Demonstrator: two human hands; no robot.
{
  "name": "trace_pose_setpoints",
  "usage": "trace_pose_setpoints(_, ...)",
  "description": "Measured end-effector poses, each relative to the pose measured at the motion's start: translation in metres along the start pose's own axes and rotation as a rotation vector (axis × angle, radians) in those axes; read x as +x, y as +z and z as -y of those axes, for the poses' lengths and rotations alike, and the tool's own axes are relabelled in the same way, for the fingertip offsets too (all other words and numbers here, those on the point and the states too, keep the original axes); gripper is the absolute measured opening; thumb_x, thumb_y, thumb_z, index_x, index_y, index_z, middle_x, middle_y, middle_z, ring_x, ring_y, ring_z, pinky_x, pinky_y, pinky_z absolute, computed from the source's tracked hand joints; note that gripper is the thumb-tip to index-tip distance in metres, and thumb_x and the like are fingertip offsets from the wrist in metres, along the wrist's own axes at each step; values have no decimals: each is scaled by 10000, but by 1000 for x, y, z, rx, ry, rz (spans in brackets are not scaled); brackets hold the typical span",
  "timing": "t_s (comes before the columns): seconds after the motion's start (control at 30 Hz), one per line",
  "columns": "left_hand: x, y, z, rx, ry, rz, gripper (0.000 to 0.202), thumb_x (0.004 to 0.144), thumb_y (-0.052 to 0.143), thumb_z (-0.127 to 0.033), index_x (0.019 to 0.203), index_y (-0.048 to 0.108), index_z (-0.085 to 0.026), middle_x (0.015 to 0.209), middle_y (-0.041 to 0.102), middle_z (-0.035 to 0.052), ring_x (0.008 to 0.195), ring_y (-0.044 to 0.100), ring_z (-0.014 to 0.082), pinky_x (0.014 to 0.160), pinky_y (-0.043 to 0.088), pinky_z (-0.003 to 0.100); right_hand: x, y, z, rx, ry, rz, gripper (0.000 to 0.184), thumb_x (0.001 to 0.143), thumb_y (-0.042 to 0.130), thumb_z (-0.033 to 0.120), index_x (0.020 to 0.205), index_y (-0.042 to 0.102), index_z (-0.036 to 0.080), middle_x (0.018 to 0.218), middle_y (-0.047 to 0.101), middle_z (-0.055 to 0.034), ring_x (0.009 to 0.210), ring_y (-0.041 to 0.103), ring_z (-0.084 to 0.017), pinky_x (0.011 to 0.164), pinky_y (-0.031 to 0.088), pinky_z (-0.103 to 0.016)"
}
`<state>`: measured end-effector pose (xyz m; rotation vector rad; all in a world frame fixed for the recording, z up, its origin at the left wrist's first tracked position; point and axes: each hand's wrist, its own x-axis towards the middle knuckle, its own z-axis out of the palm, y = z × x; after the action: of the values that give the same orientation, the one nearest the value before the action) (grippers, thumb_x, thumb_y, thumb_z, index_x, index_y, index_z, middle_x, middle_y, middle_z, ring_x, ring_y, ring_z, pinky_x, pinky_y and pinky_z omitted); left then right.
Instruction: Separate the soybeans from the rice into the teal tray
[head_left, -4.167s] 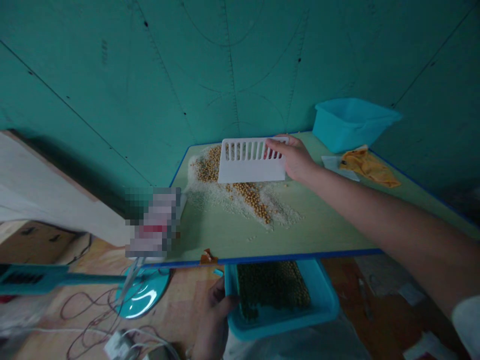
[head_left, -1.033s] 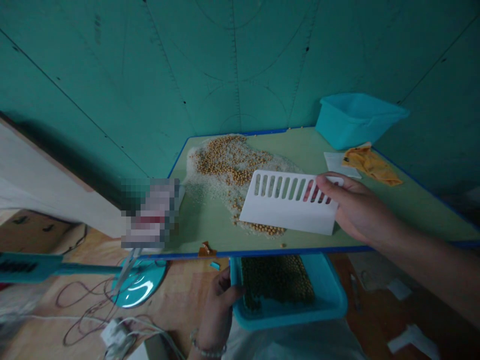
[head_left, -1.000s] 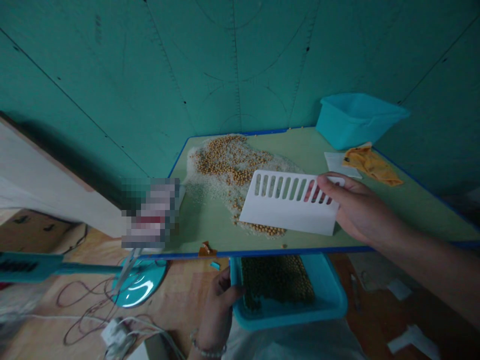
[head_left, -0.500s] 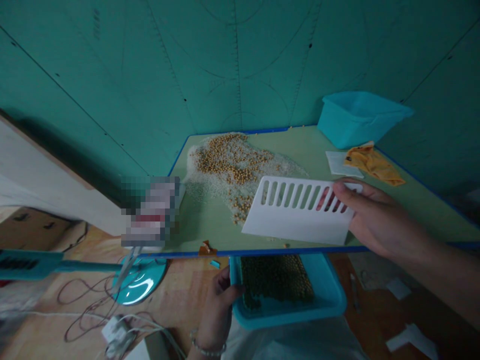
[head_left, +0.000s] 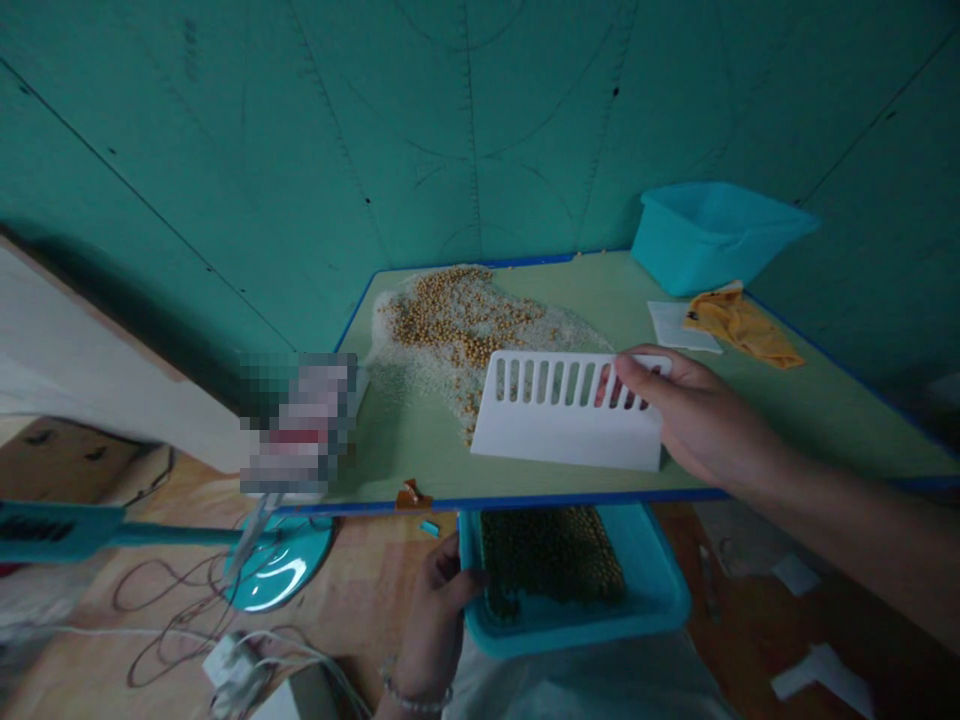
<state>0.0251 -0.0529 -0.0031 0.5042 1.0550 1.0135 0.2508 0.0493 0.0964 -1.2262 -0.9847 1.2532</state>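
Observation:
My right hand (head_left: 686,410) is closed on the right end of a white slotted plastic scraper (head_left: 566,430), holding it over the table with its slots at the top. Round tan beans (head_left: 450,310) mixed with small white grains (head_left: 570,330) lie spread on the table behind and left of the scraper, which hides part of them. Below the table edge, my left hand (head_left: 442,600) grips the left rim of a turquoise plastic basin (head_left: 660,590). Inside the basin are dark green beans (head_left: 547,550) and tan beans along the right side.
On the pale green table (head_left: 375,440), a turquoise bin (head_left: 697,240) stands at the back right beside a yellow cloth (head_left: 742,325) and a white sheet (head_left: 682,327). A blurred-out object (head_left: 300,425) is at the left edge. Cables (head_left: 165,610) lie on the floor.
My right hand has moved the scraper left and slightly away from the table's front edge. The left hand and basin have stayed in place.

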Motion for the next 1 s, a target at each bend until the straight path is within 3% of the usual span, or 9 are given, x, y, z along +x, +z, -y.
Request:
trace_pose_setpoints(0.17, 1, -4, 2, -7, -6, -43, 155, 501, 677, -146, 645, 708, -192, 524, 627, -29, 607, 588, 159, 567, 424, 239, 12, 9, 0, 44, -55, -12, 236, 609, 744, 450, 654, 607, 263, 593, 629, 41, 546, 555, -122, 533, 431, -250)
trace_pose_setpoints(0.37, 1, -4, 0, -14, 15, -41, 150, 495, 672, -144, 635, 702, -190, 471, 589, -38, 579, 582, 170, 575, 440, 267, 21, 3, 7, 61, -155, -47, 161, 702, 683, 393, 687, 608, 251, 610, 615, 32, 560, 555, -133, 562, 441, -272)
trace_pose_setpoints(0.6, 0, -2, -3, -11, -4, -54, 162, 510, 672, -159, 667, 702, -181, 535, 633, -14, 587, 591, 185, 561, 446, 280, 22, -2, 11, 28, -54, -69, 157, 667, 703, 396, 654, 611, 270, 610, 620, 27, 575, 562, -149, 596, 456, -291)
trace_pose_setpoints(1.0, 0, -7, -1, 7, 10, -56, 181, 515, 682, -174, 693, 713, -186, 619, 684, 1, 640, 611, 194, 579, 457, 277, 11, 0, 8, 53, -23, -46, 172, 645, 715, 414, 667, 633, 264, 606, 641, 33, 572, 583, -145, 597, 477, -279)
